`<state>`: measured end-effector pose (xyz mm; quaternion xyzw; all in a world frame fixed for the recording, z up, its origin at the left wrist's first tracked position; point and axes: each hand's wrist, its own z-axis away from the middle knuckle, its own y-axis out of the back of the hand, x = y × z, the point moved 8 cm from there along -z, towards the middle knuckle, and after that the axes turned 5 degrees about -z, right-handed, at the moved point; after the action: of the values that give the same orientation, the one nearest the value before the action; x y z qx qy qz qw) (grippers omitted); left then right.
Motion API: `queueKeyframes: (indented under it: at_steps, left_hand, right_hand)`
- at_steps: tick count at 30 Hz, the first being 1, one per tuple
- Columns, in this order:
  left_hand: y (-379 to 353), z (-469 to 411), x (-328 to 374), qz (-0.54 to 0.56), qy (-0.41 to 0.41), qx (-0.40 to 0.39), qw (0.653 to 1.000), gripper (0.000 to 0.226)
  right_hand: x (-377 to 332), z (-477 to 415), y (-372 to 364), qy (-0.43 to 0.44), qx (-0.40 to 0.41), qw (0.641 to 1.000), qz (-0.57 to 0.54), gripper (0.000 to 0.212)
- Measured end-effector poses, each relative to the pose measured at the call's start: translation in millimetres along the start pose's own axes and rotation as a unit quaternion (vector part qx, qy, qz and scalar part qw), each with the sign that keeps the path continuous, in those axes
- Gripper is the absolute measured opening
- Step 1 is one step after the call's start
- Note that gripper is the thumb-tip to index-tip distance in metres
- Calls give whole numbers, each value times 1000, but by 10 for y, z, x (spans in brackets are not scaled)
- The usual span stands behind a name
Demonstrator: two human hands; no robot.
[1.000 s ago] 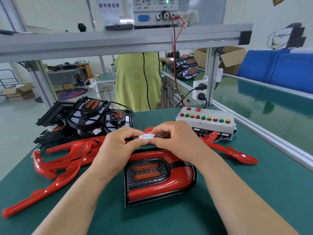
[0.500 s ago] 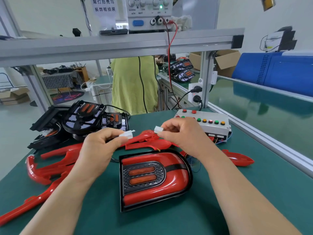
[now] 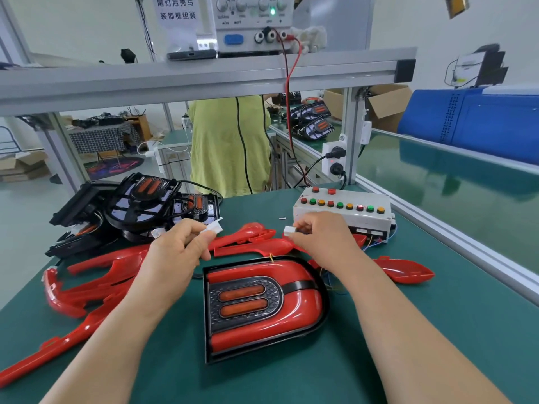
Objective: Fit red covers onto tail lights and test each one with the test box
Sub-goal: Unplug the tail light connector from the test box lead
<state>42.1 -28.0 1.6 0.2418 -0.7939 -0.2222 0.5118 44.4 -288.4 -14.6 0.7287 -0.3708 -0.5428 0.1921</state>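
Below both hands, on the green bench (image 3: 437,339), a tail light (image 3: 262,307) lies flat and face up with its red cover fitted; two orange strips sit in a dark grille toward its left end. Just beyond it the left hand (image 3: 175,255) pinches a small white plug (image 3: 215,228) between thumb and forefinger, its other fingers curled; the right hand (image 3: 320,237) pinches a second white plug (image 3: 288,230) the same way; the two plugs face each other with a clear gap between them. Left of the left hand, and partly under its forearm, loose red covers (image 3: 93,284) lie in a heap; two more red pieces (image 3: 248,243) lie between the hands; another red piece (image 3: 405,271) lies right of the right forearm. Just behind the right hand stands the test box (image 3: 344,212), white, with a row of red, green and yellow buttons on top. Beyond the left hand is a pile of black bare tail lights (image 3: 143,202). Farther off a person in a yellow-green top (image 3: 227,141) stands past the bench edge; overhead a shelf (image 3: 204,80) carries a power supply (image 3: 253,21), with a red lead (image 3: 287,112) hanging from it.
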Motion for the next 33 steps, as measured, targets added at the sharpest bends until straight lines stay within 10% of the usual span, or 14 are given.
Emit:
queueKeyframes:
  at_steps: [10,16,26,33]
  left_hand:
    - [-273,70,-75,-124,25,-164,978,30]
    - [-381,140,-26,-22,32,-239,970,34]
    - [-39,3,-47,260,101,-82,957,44]
    - [23,-87,-100,493,160,-16,855,51]
  right_hand:
    - [67,46,-96,-32,-52,997,51,31]
    - [12,69,-141,-14,-68,996,53,29]
    - [85,-4,172,-39,129,942,-308,16]
    - [-208,82,-315,-60,-5,916,-397,29]
